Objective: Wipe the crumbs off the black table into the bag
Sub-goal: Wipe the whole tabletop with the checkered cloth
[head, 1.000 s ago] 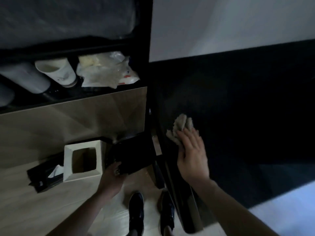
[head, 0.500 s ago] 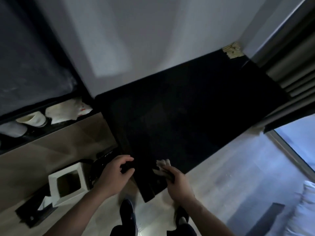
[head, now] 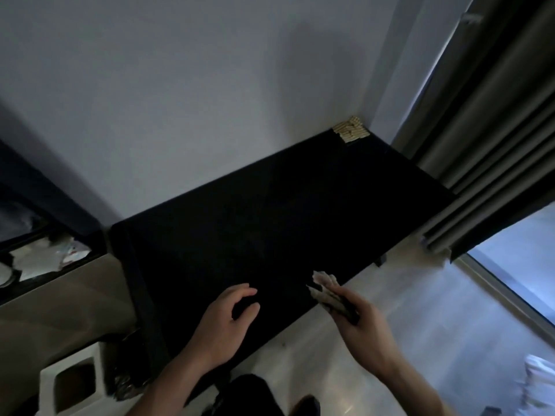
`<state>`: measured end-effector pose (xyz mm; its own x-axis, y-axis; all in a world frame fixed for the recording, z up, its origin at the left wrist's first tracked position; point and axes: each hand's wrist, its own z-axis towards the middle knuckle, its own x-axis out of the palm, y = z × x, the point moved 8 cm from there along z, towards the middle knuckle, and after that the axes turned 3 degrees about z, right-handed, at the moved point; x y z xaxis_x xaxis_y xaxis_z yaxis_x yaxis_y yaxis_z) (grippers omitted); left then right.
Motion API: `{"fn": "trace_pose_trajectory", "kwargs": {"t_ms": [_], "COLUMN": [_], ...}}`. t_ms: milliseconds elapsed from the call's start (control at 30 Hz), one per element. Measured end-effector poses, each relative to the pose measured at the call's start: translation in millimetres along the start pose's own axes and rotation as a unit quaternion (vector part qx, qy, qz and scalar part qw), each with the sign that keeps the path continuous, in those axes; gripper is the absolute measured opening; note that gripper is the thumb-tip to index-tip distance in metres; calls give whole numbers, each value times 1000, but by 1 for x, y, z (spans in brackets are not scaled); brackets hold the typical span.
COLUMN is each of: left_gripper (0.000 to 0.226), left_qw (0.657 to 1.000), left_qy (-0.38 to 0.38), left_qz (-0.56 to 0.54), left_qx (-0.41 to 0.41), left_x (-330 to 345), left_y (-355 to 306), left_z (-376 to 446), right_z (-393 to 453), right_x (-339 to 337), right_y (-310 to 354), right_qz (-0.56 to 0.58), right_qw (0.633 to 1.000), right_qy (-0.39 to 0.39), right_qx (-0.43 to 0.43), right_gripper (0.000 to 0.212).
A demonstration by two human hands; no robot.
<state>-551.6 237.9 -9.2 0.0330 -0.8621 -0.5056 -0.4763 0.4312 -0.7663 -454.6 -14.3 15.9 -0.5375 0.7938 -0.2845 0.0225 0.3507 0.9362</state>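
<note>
The black table (head: 270, 223) stands against the wall, its top dark and bare in the middle. A pale beige heap of small pieces (head: 350, 133) lies in its far right corner. My right hand (head: 357, 325) is shut on a crumpled beige cloth (head: 323, 288) just over the table's front edge. My left hand (head: 225, 322) hovers over the near part of the tabletop, fingers curved and apart, with nothing seen in it. The crinkled black bag (head: 123, 376) sits on the floor at the table's left end.
A white square bin (head: 69, 382) stands beside the bag at the lower left. A low shelf with white wrappers (head: 42, 261) runs along the left. Grey curtains (head: 495, 139) and a bright window (head: 522, 265) close the right side. My dark shoe (head: 249, 394) is below the table edge.
The view swung up and right over the whole table. My left hand left the bag at the table's left end and came over the tabletop. My right hand carried the cloth right along the front edge.
</note>
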Motion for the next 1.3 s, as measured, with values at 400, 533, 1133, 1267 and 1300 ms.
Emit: {"fn": "trace_pose_trajectory", "kwargs": {"t_ms": [400, 533, 1133, 1267, 1300], "left_gripper": [35, 40, 40, 41, 42], "left_qw": [999, 999, 988, 973, 969], "left_qy": [-20, 0, -66, -107, -116], "left_qz": [-10, -6, -62, -97, -102], "left_qx": [-36, -48, -124, -178, -194], "left_x": [25, 25, 11, 31, 36], "left_y": [-59, -79, -133, -140, -143], "left_z": [88, 145, 311, 341, 349], "right_z": [97, 138, 431, 521, 541], "right_x": [-141, -174, -313, -347, -354], "right_y": [0, -9, -47, -65, -71], "right_qz": [-26, -37, -182, -226, -244], "right_qw": [998, 995, 981, 973, 969], "right_qy": [-48, -66, -24, 8, 22], "right_qx": [36, 69, 60, 36, 24], "right_gripper": [43, 41, 33, 38, 40]}}
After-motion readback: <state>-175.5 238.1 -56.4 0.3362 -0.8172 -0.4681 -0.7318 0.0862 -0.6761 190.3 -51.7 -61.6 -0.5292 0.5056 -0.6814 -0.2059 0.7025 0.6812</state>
